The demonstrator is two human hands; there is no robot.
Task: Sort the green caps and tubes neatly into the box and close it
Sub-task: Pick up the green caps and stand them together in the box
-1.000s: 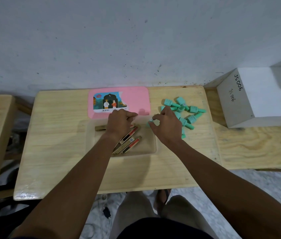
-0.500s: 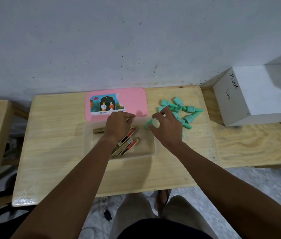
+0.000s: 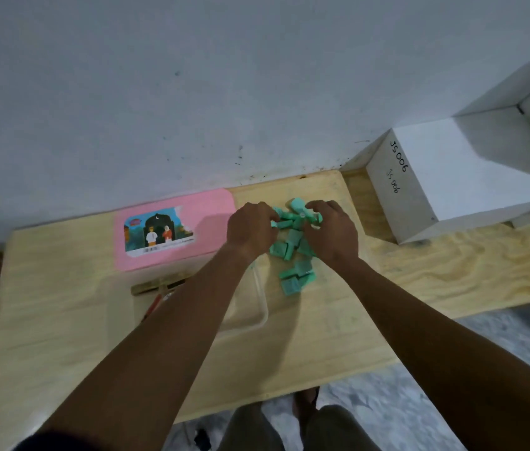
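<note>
- The clear box [image 3: 262, 308] sits open in the middle of the wooden table [image 3: 61, 307]. Its right wall and front right corner show; the left arm hides much of the rest.
- The green caps [image 3: 293, 247] lie in a loose pile on the table, just past the right wall of the clear box. They are outside it, and some reach toward its back corner.
- The left hand [image 3: 252, 227] is at the pile's side nearest the clear box. Its fingers bend down and close on caps at that edge.
- The right hand [image 3: 332, 232] is on the side of the pile away from the clear box. Its fingers curl over the top caps and seem to grip them, but the picture is blurry there.
- The tubes [image 3: 156, 285], gold and red, lie in the left part of the clear box, partly under the left arm.
- The pink lid [image 3: 211, 219] lies flat just behind the clear box, picture side up, near the wall.
- A white box [image 3: 452, 177] with writing stands well to the right of the clear box, on the next board.
- A wide stretch of wood shows left of the clear box and a narrower one in front of it, up to the table's near edge.
- Right of the clear box, the caps fill most of the room before the table's right edge.
</note>
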